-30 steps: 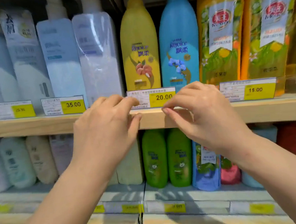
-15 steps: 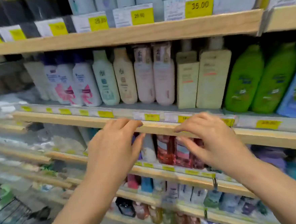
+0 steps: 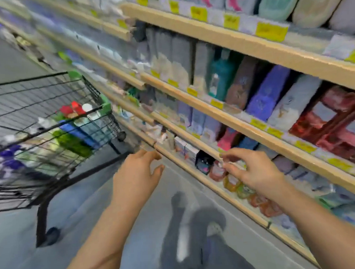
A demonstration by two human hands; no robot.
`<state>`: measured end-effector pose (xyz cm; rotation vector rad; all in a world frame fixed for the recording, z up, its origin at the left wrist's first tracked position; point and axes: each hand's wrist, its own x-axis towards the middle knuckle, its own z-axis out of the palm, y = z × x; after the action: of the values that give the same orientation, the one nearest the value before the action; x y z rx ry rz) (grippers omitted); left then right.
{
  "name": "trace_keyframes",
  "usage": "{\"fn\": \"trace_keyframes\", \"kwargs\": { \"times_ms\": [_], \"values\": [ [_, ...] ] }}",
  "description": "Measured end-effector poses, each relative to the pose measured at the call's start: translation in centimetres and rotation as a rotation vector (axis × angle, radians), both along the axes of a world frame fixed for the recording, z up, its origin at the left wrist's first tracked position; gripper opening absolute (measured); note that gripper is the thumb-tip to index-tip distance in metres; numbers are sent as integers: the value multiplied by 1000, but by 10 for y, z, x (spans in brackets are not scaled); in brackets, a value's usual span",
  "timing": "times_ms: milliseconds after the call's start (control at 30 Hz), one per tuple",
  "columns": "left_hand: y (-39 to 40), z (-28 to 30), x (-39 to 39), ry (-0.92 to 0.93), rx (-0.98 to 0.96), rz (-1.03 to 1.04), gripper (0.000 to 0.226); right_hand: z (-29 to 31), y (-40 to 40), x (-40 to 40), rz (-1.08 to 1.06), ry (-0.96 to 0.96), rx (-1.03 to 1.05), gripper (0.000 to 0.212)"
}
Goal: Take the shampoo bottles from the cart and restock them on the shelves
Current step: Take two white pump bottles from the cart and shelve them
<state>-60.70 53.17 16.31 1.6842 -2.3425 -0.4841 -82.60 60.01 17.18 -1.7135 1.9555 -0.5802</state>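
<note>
Both your hands are free right now: your left hand (image 3: 136, 177) hangs in front of you with fingers loosely spread and nothing in it, and your right hand (image 3: 252, 172) is half-curled near the front edge of a low pale wooden shelf (image 3: 198, 170), thumb and fingers close together but, as far as the blur lets anyone judge, gripping nothing. The shampoo bottles (image 3: 73, 129) you need, a mixed lot with green, blue, red and white showing, sit in the black wire shopping cart with green corner caps (image 3: 45, 114), off to your left and well apart from either hand. The picture is heavily smeared, so aim your reach at the basket carefully; a hasty grab could catch the wire rim or knock neighbouring bottles over inside it. The cart stands on wheels, so leaning on it may roll it away. Your right hand is close to the small jars and boxes on the low shelf, and a careless sweep could tip them onto the grey floor (image 3: 23, 260)
</note>
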Motion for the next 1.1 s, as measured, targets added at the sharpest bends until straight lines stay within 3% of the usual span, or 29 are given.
{"fn": "trace_keyframes", "kwargs": {
  "times_ms": [333,500,900,1100],
  "values": [
    [-68,-57,71,-89,250,258,30,-67,-119,53,106,-153,253,22],
    [-124,-57,97,-130,345,364,30,-69,-198,74,223,-157,340,24],
    [-204,-47,158,-14,420,648,28,-62,-333,141,460,-32,436,30],
    [-251,-51,238,97,409,746,27,-72,-384,222,506,-22,445,29]
  ]
}}
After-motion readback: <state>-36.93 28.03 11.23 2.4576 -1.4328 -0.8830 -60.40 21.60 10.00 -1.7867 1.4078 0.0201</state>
